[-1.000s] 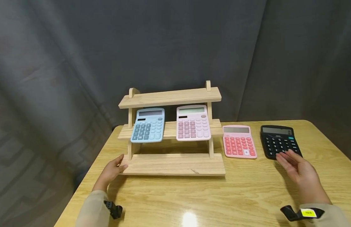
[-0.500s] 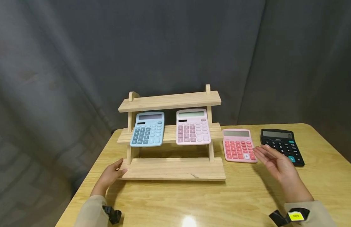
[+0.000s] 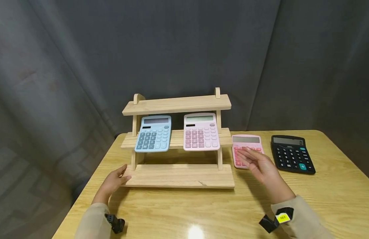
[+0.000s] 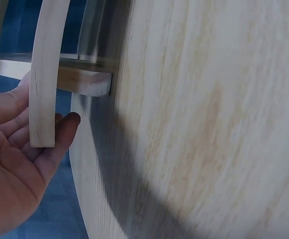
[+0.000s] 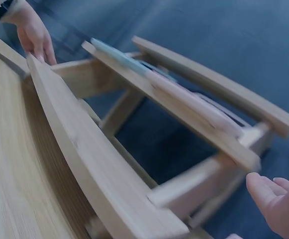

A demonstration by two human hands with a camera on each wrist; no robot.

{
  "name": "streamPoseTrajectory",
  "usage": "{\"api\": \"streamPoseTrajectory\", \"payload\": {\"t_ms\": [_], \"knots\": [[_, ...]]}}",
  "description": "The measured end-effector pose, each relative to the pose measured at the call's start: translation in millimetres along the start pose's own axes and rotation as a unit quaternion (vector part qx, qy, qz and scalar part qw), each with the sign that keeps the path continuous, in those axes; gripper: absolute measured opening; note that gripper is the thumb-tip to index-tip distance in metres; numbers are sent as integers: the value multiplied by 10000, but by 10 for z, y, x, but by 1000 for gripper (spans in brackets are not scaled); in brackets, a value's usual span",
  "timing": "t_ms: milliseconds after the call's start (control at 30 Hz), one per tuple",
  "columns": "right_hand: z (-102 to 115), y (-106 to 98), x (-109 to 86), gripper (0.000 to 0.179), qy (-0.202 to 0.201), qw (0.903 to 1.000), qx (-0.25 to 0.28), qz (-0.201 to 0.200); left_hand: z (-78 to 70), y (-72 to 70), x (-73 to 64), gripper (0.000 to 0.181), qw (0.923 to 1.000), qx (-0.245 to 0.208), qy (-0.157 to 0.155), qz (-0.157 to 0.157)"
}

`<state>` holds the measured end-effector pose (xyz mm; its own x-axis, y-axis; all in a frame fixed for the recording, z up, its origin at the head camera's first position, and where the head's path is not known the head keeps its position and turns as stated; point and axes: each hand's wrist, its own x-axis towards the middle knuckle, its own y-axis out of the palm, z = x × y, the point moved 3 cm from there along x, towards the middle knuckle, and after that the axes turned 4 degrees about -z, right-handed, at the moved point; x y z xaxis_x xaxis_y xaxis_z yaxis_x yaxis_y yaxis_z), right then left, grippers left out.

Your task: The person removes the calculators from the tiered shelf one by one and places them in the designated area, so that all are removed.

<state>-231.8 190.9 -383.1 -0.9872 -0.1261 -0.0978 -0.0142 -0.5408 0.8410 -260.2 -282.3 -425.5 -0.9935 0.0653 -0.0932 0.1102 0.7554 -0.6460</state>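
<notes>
A three-tier wooden display shelf [image 3: 178, 176] stands on the table in the head view. My left hand [image 3: 110, 184] grips the left end of its bottom board, whose end [image 4: 44, 99] sits between thumb and fingers in the left wrist view. My right hand [image 3: 263, 169] holds nothing; fingers extended, it overlaps the pink calculator [image 3: 246, 139] to the right of the shelf and hides part of its keys. On the middle tier lean a light blue calculator [image 3: 153, 134] and a pale pink-lilac calculator [image 3: 201, 132], side by side.
A black calculator [image 3: 292, 154] lies on the wooden table [image 3: 160, 212], right of the pink one. Behind everything hangs a dark grey curtain [image 3: 184, 49]. The shelf's top board [image 3: 177, 104] rises above the two leaning calculators.
My right hand has swept left, from over the black calculator to over the pink one, uncovering the black one. My left hand keeps its grip on the shelf.
</notes>
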Motion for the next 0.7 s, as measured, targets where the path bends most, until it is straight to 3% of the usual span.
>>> {"api": "streamPoseTrajectory", "payload": {"t_ms": [167, 333, 533, 700], "knots": [[-174, 187, 99, 13, -4, 9985, -522, -159, 9, -9, 10, 64, 10000, -5, -5, -3], [-310, 317, 193, 11, -4, 9971, -676, -337, 27, -16, 12, 62, 9999, -1, 41, -111], [-440, 415, 262, 22, 92, 9946, -709, -753, 14, -17, -7, 62, 10000, -12, 59, -50], [-509, 488, 292, 17, 105, 9940, -438, -995, 5, -4, -10, 62, 9999, 50, 80, -73]]}}
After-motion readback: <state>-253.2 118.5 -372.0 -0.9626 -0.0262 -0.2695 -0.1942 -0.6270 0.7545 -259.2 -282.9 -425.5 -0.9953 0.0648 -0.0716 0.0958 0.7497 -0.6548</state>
